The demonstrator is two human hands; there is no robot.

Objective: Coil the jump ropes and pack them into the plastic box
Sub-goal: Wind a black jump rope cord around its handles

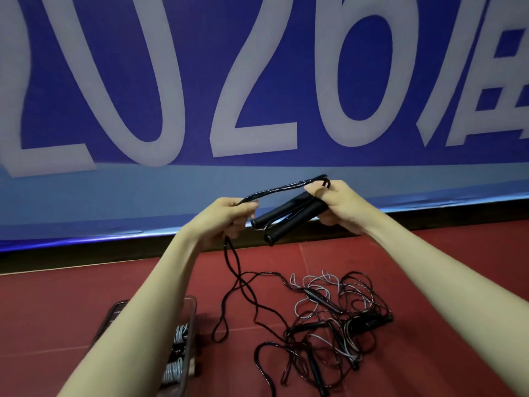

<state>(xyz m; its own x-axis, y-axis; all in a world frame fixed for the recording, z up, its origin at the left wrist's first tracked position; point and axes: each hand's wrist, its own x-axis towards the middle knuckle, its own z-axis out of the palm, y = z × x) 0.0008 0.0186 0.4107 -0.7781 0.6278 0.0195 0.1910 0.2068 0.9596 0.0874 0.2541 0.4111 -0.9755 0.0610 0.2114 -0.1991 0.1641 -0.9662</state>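
Observation:
I hold a black jump rope up in front of me. My right hand (340, 206) grips its two black handles (289, 216) near their upper ends, and a loop of the cord (282, 189) runs from there across to my left hand (226, 217), which pinches the cord. The rest of that cord (237, 285) hangs down from my left hand to the floor. A tangled heap of black and grey jump ropes (335, 319) lies on the red floor below. The clear plastic box (191, 333) stands at the lower left, partly hidden by my left forearm, with coiled ropes (176, 356) inside.
A big blue banner (257, 81) with white numerals stands upright just beyond my hands, with a black strip along its base. The red floor (429, 282) spreads to the right of the rope heap and to the left of the box.

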